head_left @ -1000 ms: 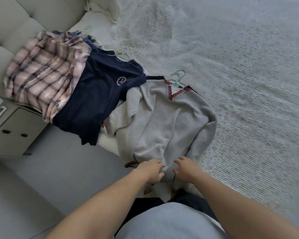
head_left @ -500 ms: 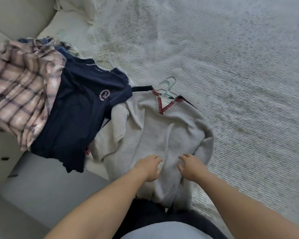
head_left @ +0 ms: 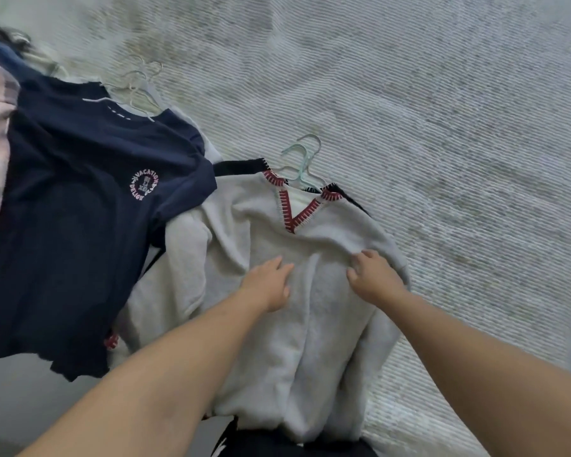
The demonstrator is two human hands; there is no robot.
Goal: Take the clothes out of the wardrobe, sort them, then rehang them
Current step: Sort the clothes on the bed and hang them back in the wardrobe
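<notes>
Both of your hands rest on the grey V-neck sweater (head_left: 297,308), which lies face up on the bed (head_left: 442,127) with its hem drooping over the near edge towards you. Your left hand (head_left: 267,285) lies flat on the chest, fingers straight. Your right hand (head_left: 373,280) has its fingers curled into the knit near the shoulder, seemingly pinching a fold, though the blur makes that hard to confirm.

You can expect the sweater to be soft, thick and floppy, with some weight; it will likely sag and slide off its hanger if you lift by the cloth alone. A better hold, in my judgement, is the pale green hanger hook (head_left: 305,156) showing above the red-stitched collar, or both shoulders together.

Mind the left side: the navy T-shirt (head_left: 80,225) overlaps the sweater's sleeve there, and it too hangs over the bed edge, so a sideways drag could pull it down. To your right and beyond the collar the bedspread offers open room.
</notes>
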